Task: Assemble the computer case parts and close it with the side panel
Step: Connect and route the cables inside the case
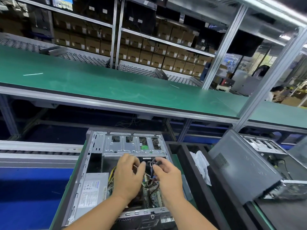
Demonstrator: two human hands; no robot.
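Now w/ the open computer case (116, 171) lying on its side right below us, left hand (128, 175) pinching a thin white tie and right hand (167, 175) curled round the dark cable bundle (153, 163), we should cinch it snug, clear of the fan, before fitting the side panel (240, 166) leaning nearby.
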